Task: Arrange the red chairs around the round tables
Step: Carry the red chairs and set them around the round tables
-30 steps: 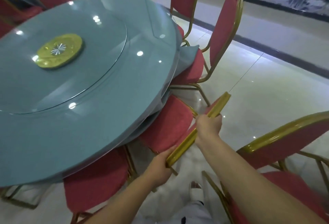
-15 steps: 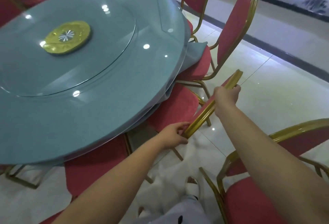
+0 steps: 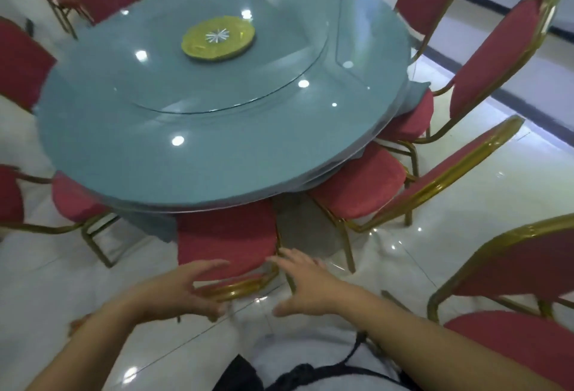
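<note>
A round table [image 3: 130,154] with a blue-grey cloth, a glass turntable and a yellow centre disc [image 3: 218,37] fills the middle. Red chairs with gold frames ring it. Directly below me a red chair [image 3: 226,236] is tucked under the near edge, its gold backrest top [image 3: 239,289] between my hands. My left hand [image 3: 183,288] hovers at the backrest's left end with fingers spread. My right hand [image 3: 306,285] hovers at its right end, fingers straight. Neither hand grips the frame. To the right, another red chair [image 3: 360,188] sits pushed under the table.
More red chairs stand at the far right [image 3: 494,58], the left [image 3: 21,64] and the back. A separate red chair [image 3: 525,269] stands away from the table at my lower right. The floor is glossy white tile [image 3: 466,204]; a wall with a dark skirting runs at the upper right.
Both hands let go of the right-hand chair's backrest, and my view swung left. My hands now hover open at the backrest of the chair straight in front of me.
</note>
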`<state>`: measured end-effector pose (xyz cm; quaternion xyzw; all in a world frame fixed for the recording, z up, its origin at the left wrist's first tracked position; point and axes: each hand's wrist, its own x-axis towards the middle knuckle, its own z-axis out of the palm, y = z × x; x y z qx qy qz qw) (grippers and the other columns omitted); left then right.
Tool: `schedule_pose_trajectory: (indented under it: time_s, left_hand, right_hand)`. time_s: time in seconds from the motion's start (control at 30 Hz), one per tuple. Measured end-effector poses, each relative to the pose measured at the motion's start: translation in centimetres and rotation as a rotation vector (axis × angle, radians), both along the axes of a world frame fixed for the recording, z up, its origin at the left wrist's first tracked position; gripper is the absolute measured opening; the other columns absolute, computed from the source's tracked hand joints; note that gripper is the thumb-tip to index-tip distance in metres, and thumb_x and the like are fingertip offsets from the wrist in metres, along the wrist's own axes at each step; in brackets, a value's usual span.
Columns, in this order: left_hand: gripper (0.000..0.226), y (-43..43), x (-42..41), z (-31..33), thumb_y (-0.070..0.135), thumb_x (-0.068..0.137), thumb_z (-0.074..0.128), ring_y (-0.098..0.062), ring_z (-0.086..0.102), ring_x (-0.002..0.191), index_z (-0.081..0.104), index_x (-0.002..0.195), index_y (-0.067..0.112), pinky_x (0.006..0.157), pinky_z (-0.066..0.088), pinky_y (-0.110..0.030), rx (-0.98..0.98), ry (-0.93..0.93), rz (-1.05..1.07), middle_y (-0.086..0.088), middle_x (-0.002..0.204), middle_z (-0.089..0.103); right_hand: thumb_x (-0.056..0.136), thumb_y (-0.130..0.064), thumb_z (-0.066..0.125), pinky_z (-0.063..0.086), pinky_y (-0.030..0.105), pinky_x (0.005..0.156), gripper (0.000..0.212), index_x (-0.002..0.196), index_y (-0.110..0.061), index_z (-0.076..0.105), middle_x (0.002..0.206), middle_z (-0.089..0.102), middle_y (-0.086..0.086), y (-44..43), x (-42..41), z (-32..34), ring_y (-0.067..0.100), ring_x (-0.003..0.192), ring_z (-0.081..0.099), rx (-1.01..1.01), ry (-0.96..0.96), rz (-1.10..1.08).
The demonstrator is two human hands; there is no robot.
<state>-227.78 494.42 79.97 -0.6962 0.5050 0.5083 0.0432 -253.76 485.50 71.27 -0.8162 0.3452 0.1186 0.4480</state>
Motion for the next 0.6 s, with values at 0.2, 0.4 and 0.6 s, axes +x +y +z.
schedule_pose_trajectory:
  time_s: [0.2,0.4,0.6]
  left_hand:
    - [0.088,11.4,11.1,-1.6,0.039,0.068,0.087,-0.010,0.047,0.117,0.035,0.138,0.049,0.102,0.043,-0.033,-0.069,-0.260,0.130,0.016,0.128,0.045]
    - [0.046,16.2,15.2,-6.9,0.004,0.078,0.075,-0.014,0.058,0.093,0.064,0.111,0.032,0.078,0.043,-0.027,-0.420,-0.308,0.436,0.001,0.107,0.066]
    - [0.041,18.7,12.6,-9.9,0.003,0.085,0.068,-0.007,0.062,0.090,0.070,0.102,0.040,0.083,0.051,-0.027,-0.444,-0.136,0.381,0.013,0.099,0.067]
  right_hand:
    - [0.085,-0.033,0.068,0.045,0.041,0.095,0.048,0.131,-0.026,0.055,0.124,0.061,0.001,5.7,10.8,0.6,0.024,0.117,0.056,-0.200,0.038,0.013]
    - [0.081,-0.013,0.057,0.048,0.031,0.067,0.020,0.090,-0.024,0.072,0.082,0.066,-0.001,7.4,12.0,0.9,0.023,0.079,0.062,-0.394,0.168,-0.078]
    - [0.084,-0.017,0.058,0.047,0.029,0.064,0.020,0.092,-0.029,0.072,0.081,0.067,-0.005,9.9,6.2,0.1,0.020,0.082,0.066,-0.400,0.256,-0.103]
